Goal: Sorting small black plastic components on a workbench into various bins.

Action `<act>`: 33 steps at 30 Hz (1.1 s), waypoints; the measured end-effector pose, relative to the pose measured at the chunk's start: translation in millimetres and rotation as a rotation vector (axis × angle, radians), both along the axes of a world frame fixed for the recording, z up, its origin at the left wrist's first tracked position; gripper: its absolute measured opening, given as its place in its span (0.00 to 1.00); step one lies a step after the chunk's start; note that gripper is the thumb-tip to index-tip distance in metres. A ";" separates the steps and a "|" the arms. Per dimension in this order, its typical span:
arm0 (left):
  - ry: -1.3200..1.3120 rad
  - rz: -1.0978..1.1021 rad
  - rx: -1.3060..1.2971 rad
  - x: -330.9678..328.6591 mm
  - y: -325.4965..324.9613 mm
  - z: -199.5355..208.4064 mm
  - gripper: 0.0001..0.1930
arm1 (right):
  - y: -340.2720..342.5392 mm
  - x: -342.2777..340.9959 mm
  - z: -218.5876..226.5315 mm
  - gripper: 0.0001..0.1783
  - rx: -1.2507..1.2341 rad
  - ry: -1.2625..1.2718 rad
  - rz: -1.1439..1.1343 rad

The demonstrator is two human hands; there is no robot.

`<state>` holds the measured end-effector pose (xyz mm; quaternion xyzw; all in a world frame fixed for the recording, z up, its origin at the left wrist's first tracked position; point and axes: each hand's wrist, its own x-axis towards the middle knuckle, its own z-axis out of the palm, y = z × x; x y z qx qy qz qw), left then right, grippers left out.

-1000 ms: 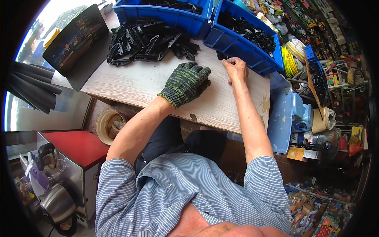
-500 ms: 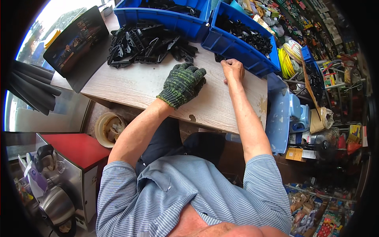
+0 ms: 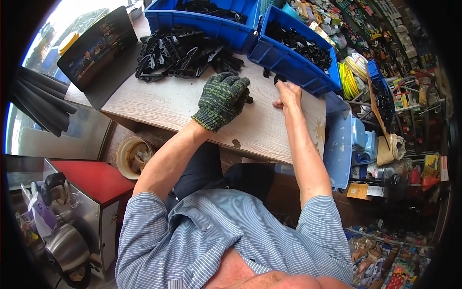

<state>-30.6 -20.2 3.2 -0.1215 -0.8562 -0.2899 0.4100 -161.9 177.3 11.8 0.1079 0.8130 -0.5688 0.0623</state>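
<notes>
My left hand [image 3: 224, 98], in a dark green knitted glove, is closed over the table; the dark end of a black plastic part [image 3: 250, 100] pokes out beside its fingers, the rest hidden. To its right, my bare right hand [image 3: 289, 96] pinches a small black plastic piece [image 3: 278, 78] between thumb and fingers, just in front of the right blue bin [image 3: 298, 72]. Another small black piece [image 3: 266, 72] lies on the table by that bin. Beyond my left hand spreads a heap of black plastic clip-like parts [image 3: 180, 53].
A second blue bin [image 3: 202, 20] with black parts stands at the back of the wooden table [image 3: 168, 103]. A tablet-like screen [image 3: 98, 53] leans at the left. Below are a bucket [image 3: 124, 161] and a red-topped cabinet [image 3: 89, 178]. Crowded shelves fill the right side.
My right hand has drawn back slightly from the right bin, and the small black piece in its fingers now shows. A dark end now shows beside my left hand, which has barely moved.
</notes>
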 end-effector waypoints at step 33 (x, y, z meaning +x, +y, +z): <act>-0.440 -0.305 0.851 19.9 46.7 -16.0 0.11 | -1.4 119.2 -3.4 0.17 -0.467 0.070 0.430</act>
